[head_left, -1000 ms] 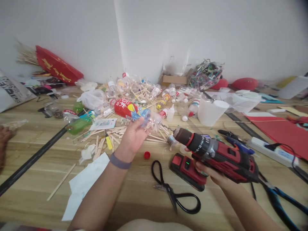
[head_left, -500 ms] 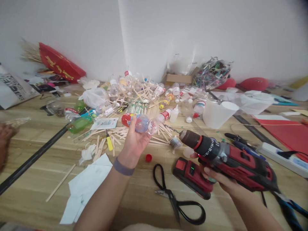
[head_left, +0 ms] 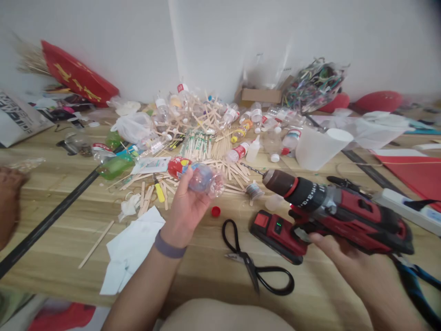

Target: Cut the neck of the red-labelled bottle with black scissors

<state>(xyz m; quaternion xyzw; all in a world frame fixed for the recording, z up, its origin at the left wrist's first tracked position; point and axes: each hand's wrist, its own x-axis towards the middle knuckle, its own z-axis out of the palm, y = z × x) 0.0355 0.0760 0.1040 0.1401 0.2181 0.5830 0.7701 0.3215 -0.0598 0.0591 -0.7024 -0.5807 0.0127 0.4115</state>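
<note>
My left hand [head_left: 181, 214] is closed around a small clear plastic bottle [head_left: 203, 178] with a red label, its clear end pointing right. To the right, my right hand [head_left: 351, 262] is at the handle of a red and black cordless drill [head_left: 358, 211]. The thumb shows beside the handle; the other fingers are hidden by the drill. The drill bit [head_left: 252, 168] points left, apart from the bottle. Green lights glow on the drill's battery. Black-handled scissors [head_left: 248, 262] lie opened below, and a red bottle cap [head_left: 215, 211] rests between my hands.
Wooden sticks [head_left: 196, 147] and plastic bottles [head_left: 257, 115] are heaped at the back. White paper [head_left: 132, 250] and a yellow-handled tool [head_left: 159, 191] lie left. A white cup [head_left: 313, 149] and power strip [head_left: 409, 209] are right. Another person's hand [head_left: 8, 202] shows at the left edge.
The view has tilted, so the table sits higher in it. My right hand has shifted back along the drill handle. My left hand still holds the bottle, with its clear end slightly lower.
</note>
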